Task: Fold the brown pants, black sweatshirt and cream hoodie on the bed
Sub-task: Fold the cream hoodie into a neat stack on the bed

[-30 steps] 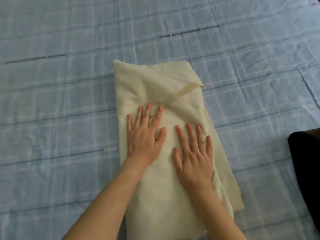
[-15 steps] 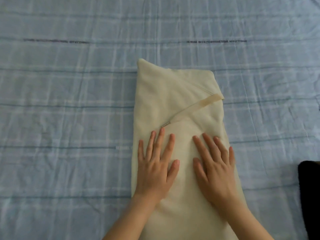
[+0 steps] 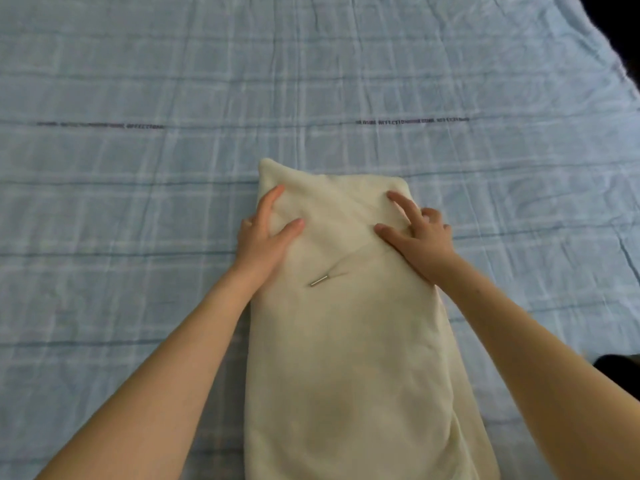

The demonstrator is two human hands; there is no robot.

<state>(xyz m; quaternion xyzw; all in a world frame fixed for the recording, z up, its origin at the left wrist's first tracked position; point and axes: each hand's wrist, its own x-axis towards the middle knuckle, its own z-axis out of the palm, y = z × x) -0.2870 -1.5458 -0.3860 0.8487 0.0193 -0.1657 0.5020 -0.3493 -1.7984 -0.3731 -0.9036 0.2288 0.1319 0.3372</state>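
One cream hoodie [image 3: 346,341] lies in the middle of the bed [image 3: 138,237], folded into a long, narrow slab with rounded far corners. Its fabric looks soft and fleecy. One flat cord crosses its top at a slant and ends in a small metal tip [image 3: 318,281].

Both hands are at the far end of the hoodie. The left hand [image 3: 263,240] grips the left corner, with forefinger and thumb on top and the other fingers curled round the edge. The right hand [image 3: 422,240] grips the right corner, with its fingers bent over the fabric.

The bed sheet is light blue plaid, creased, with two lines of dark print. A black shape [image 3: 620,367] sits at the right edge, too cropped to identify.
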